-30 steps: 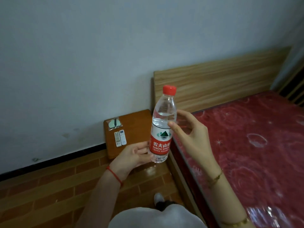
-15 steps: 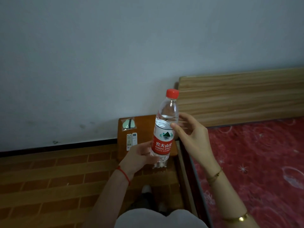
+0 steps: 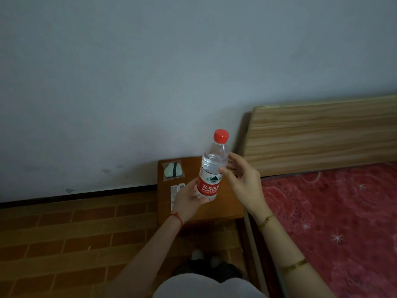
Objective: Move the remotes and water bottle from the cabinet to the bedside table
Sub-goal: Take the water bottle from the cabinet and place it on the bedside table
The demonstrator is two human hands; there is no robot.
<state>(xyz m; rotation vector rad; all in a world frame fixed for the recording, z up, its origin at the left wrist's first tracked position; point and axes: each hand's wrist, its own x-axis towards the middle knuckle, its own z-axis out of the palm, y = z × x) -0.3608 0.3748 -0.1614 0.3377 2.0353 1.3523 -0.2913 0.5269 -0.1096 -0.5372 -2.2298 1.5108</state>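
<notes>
A clear water bottle (image 3: 211,168) with a red cap and red label stands upright in the air above the brown bedside table (image 3: 225,207). My left hand (image 3: 188,201) grips its lower part from the left. My right hand (image 3: 242,181) touches the bottle's right side with thumb and fingertips, fingers spread. Two white remotes (image 3: 176,191) lie side by side on the table's left part, partly hidden behind my left hand.
A clear packet with a pale green item (image 3: 173,171) lies at the table's back left corner. A wooden headboard (image 3: 322,136) and a bed with a red patterned cover (image 3: 333,222) are on the right. Brick-pattern floor (image 3: 75,233) spreads left; a grey wall stands behind.
The view has closed in on the bedside table. Both hands have carried the bottle forward, so it is now over the tabletop and lower relative to it.
</notes>
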